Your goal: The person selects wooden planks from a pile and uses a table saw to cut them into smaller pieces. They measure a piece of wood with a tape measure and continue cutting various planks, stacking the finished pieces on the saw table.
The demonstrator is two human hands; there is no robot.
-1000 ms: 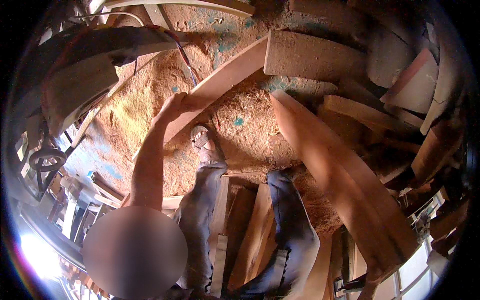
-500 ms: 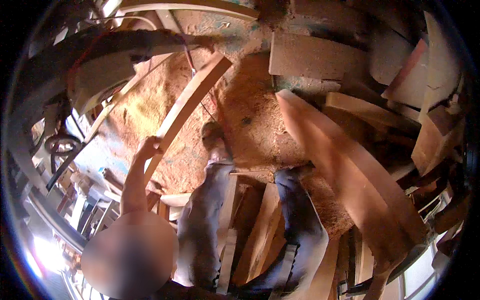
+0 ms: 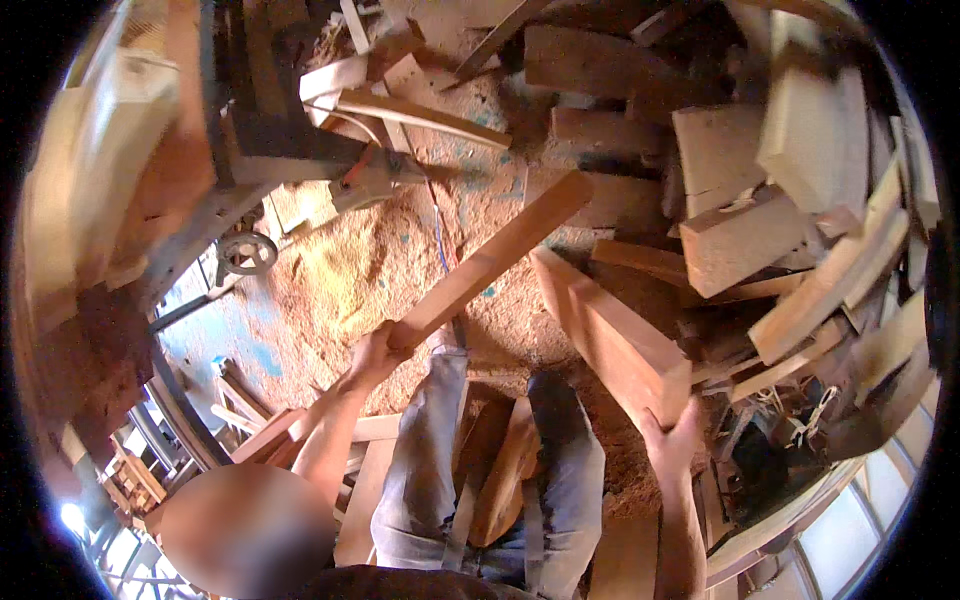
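My left hand (image 3: 378, 355) is closed round the near end of a long, narrow wooden beam (image 3: 495, 262). The beam slants up and to the right, above sawdust-covered ground. My right hand (image 3: 672, 432) grips the near end of a thick, wide wooden plank (image 3: 612, 335), its thumb against the end. That plank points away to the upper left, and its far tip lies close below the beam. Between the hands are my legs in grey trousers (image 3: 425, 470), with more timber between the knees.
A dark machine frame (image 3: 260, 150) with a handwheel (image 3: 247, 253) stands at the left. Cut wood blocks (image 3: 745, 240) are heaped at the right. Sawdust (image 3: 340, 280) covers the floor ahead, with a thin cable (image 3: 437, 215) across it. Window panes (image 3: 850, 530) show at lower right.
The view has shifted, bringing more of the right-hand pile in. The left beam has swung rightward. The right-hand plank looks shorter and nearer the middle, and my right hand now shows clearly.
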